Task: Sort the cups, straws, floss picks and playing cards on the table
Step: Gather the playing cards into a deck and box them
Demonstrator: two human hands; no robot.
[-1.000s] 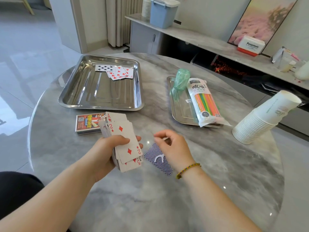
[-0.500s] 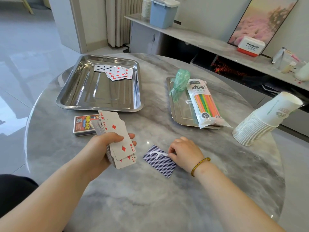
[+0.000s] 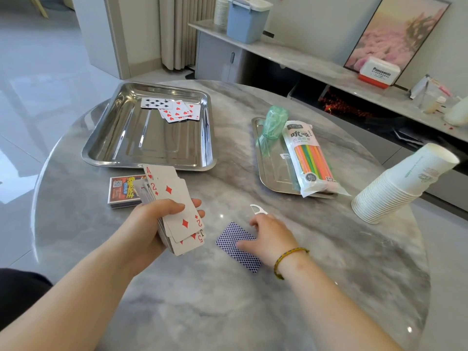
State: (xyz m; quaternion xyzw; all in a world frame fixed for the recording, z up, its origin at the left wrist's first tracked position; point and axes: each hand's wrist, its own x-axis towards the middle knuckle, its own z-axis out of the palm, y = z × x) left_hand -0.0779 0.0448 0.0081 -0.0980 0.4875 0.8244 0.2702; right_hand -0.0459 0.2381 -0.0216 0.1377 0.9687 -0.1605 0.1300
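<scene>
Sorting's mostly ahead: your left hand (image 3: 149, 224) curls its fingers (image 3: 198, 202) round the fanned white playing cards (image 3: 172, 191), right hand (image 3: 271, 239) resting relaxed on a face-down blue-backed card (image 3: 228, 240).

Your left hand (image 3: 152, 224) and right hand (image 3: 268, 236) are bare, and so are both forearms. On your right wrist you wear a thin braided cord bracelet (image 3: 291, 255), yellow-olive with darker flecks, with a short knotted tail. A patch of your black clothing (image 3: 17, 292) shows at the lower left edge.
</scene>
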